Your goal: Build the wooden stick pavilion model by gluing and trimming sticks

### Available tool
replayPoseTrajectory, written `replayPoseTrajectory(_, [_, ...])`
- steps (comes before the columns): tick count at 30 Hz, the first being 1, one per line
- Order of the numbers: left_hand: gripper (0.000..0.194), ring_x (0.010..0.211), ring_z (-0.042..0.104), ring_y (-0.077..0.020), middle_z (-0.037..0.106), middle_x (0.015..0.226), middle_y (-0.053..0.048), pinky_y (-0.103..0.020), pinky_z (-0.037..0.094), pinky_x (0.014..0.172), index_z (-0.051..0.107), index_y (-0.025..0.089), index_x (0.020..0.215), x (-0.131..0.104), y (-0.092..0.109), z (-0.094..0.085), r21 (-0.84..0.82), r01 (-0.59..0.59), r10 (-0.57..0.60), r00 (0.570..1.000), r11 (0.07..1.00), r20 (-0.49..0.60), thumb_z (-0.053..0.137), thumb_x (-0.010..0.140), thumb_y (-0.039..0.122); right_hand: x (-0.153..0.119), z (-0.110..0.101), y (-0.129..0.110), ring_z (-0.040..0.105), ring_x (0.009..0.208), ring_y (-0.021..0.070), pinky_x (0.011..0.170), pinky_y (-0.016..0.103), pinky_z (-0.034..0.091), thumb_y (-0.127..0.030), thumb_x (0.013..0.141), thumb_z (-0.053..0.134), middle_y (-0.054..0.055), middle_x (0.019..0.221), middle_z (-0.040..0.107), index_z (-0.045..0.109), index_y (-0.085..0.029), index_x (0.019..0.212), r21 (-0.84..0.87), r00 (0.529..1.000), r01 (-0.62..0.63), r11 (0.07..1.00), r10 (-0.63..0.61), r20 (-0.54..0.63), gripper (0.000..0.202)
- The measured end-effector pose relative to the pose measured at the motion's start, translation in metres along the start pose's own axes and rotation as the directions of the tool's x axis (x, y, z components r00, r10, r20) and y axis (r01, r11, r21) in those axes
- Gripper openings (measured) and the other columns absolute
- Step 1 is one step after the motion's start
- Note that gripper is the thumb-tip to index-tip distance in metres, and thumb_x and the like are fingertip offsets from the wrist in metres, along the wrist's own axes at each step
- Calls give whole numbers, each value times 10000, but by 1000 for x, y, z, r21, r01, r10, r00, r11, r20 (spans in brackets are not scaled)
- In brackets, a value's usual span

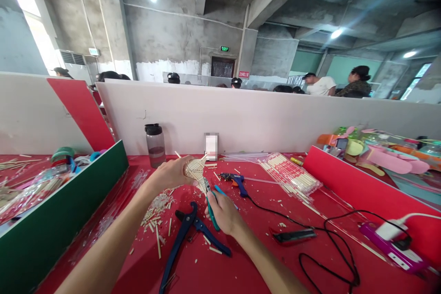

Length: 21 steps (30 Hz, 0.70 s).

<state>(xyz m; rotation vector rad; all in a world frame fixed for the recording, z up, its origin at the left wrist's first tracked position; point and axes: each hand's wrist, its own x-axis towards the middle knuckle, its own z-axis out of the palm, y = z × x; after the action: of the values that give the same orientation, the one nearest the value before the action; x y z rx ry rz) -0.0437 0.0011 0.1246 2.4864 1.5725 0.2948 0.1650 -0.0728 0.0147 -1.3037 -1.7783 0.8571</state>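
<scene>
My left hand (175, 171) is closed on a small model built of wooden sticks (196, 168), held up above the red tabletop. Wrapped in my right hand (222, 211) are green-handled pliers (212, 211), whose metal jaws meet the lower edge of the stick model; whether they bite on a stick I cannot tell. Below my hands lies a blue pipe cutter (188, 229) with its handles spread. Cut stick pieces (156, 209) are heaped to the left of it. A blue hot glue gun (236, 181) rests just beyond my right hand.
A dark-lidded water bottle (155, 147) stands at the back left. Packs of wooden sticks (292, 172) lie right of the glue gun. Black cable (327, 229) loops toward a purple power strip (392, 248). A green divider (69, 211) and a red divider (372, 202) flank the table (262, 257).
</scene>
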Motion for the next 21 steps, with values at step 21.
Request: replayPoseTrajectory(21, [794, 1119, 670, -358, 720, 1234, -60, -365, 482, 845, 473, 363, 1394, -12, 17, -7, 112, 36, -31, 998, 993, -53, 659, 708, 716, 1, 14, 13, 547, 497, 121, 518, 230, 386, -610, 1028, 147, -6, 605, 577, 509, -207, 790, 71, 998, 38, 997, -34, -55, 591])
